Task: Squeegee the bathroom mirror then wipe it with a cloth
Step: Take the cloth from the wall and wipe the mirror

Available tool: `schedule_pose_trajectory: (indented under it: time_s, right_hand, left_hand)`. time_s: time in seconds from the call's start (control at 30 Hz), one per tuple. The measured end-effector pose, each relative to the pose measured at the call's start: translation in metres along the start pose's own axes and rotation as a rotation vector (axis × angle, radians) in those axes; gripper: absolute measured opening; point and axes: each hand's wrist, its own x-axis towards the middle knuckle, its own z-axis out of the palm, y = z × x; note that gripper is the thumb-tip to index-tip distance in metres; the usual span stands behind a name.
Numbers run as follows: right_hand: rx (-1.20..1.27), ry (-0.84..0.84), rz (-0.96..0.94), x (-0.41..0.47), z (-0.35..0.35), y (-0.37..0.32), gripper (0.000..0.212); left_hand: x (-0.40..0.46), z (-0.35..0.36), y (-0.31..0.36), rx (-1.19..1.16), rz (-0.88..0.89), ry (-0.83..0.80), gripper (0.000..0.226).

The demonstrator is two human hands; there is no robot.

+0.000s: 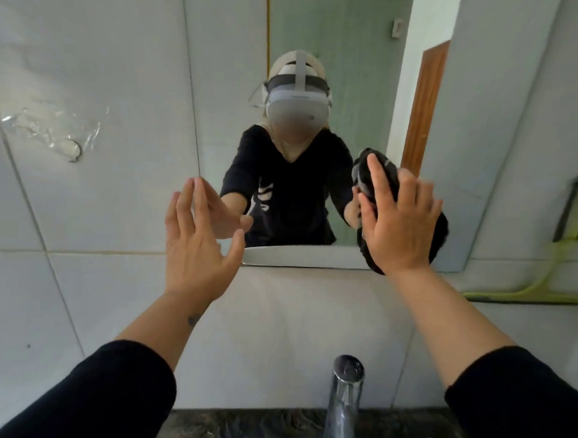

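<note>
At the upper left of the frame, a patch of torn clear film [53,125] was seen stuck to the tiled wall [89,61]. Just right of it, at centre left, the left hand [197,244] was held up with fingers spread and nothing gripped, close to the left edge of the mirror [353,72]; whether its fingertips touched the glass could not be told. The mirror filled the upper middle of the frame, and a person in a headset and dark top was reflected in it. At the bottom centre, a chrome tap [346,403] stood above the sink.

Right of centre, the right hand [401,223] was laid flat, fingers extended, pressing a dark cloth [441,232] against the lower right part of the glass. At the far right, a green squeegee [557,263] was propped against the wall with its blade on the ledge, untouched, so the squeegee stage was judged finished and the wiping stage under way.

For this step to be done well, the palm would best be kept flat so the cloth bears evenly, overlapping strokes carried across to the edges and lower corners, and the bare left hand kept off the glass so no prints are left.
</note>
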Motion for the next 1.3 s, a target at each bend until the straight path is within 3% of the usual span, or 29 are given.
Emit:
schedule_pose_trajectory:
  time_s: [0.23, 0.43, 0.8, 1.0, 1.2, 1.3]
  right_hand:
    - [0.070, 0.077, 0.392, -0.050, 0.007, 0.058, 0.047]
    - [0.010, 0.093, 0.456, -0.082, 0.020, 0.042, 0.047]
    - [0.014, 0.032, -0.013, -0.072, 0.023, -0.062, 0.048]
    - [0.020, -0.003, -0.256, -0.073, 0.026, -0.141, 0.058]
    - [0.023, -0.135, -0.513, -0.083, 0.027, -0.198, 0.073]
    - [0.269, -0.160, -0.502, -0.067, 0.019, -0.223, 0.062]
  left_hand:
    - [-0.002, 0.014, 0.004, 0.008, -0.057, 0.076, 0.087]
    - [-0.004, 0.020, 0.006, 0.018, -0.079, 0.139, 0.085]
    - [-0.005, 0.017, -0.003, -0.044, -0.049, 0.167, 0.068]
    - [-0.016, 0.003, -0.031, -0.129, 0.105, 0.113, 0.055]
    - [-0.043, -0.015, -0.069, -0.196, -0.028, 0.102, 0.045]
    - [-0.042, -0.036, -0.085, -0.292, -0.116, 0.058, 0.040]
